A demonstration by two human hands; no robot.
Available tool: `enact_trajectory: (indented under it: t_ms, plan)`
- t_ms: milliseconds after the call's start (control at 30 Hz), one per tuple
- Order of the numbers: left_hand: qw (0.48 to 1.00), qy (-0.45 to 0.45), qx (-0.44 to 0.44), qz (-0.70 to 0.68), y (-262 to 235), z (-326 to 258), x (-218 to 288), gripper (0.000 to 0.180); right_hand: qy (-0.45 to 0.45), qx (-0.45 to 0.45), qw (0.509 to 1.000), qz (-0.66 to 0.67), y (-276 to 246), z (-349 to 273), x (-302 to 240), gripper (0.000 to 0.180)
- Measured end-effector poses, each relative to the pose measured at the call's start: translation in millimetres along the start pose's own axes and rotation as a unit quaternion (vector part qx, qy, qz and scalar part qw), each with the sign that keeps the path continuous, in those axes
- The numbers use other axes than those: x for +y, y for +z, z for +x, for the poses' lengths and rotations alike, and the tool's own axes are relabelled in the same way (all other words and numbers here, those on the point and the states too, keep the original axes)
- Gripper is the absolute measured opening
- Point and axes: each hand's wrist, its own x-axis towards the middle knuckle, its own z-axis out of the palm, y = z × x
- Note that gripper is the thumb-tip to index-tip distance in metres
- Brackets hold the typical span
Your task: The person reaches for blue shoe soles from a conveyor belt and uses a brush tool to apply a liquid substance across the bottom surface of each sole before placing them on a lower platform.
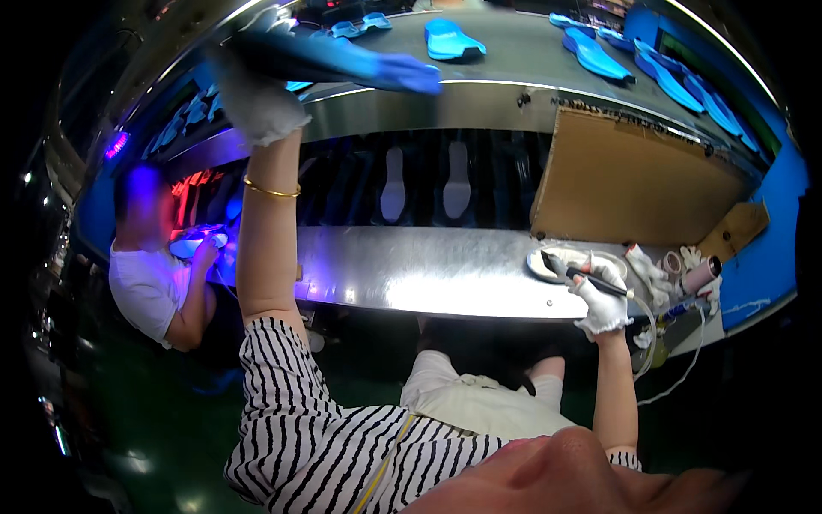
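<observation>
My left hand (257, 107), in a white glove and blurred by motion, is raised over the edge of the upper belt at the far left. It appears closed on the near end of a blue and dark shoe sole (377, 70), which is smeared too and points right. My right hand (599, 295), in a white glove with bare fingertips, is closed round a black-handled brush (595, 283) with a pale tube at its back end. The brush tip lies over a white, dark-rimmed shoe sole (586, 259) on the metal bench, beneath my right hand.
Blue shoe soles (452, 40) lie on the upper belt (514, 60). Below it, a dark rack holds two grey sole shapes (457, 180). A cardboard sheet (634, 184) leans at the right, near rolls (702, 272) and gloves. At the left a co-worker (150, 274) sits in purple light.
</observation>
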Motion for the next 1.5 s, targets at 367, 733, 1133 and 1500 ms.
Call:
enact_trajectory:
  t_ms: [367,733,1133,1500]
  plan:
    - [0.373,-0.656,-0.043,-0.655,113.8,-272.2,61.1,0.079,-0.009,0.013,1.0,0.012,1.0,-14.5,-5.3,0.017]
    - [0.4,-0.694,-0.012,-0.599,129.6,-281.3,138.3,0.096,-0.057,-0.034,0.993,0.1,46.0,-17.8,-4.3,0.012]
    - [0.516,-0.671,0.092,-0.525,174.9,-330.4,142.4,0.08,-0.123,-0.013,0.992,0.021,69.1,-19.8,1.9,0.019]
    - [0.52,-0.687,0.069,-0.503,157.1,-319.9,134.8,0.087,-0.082,-0.066,0.994,-0.03,60.7,-28.7,6.5,0.024]
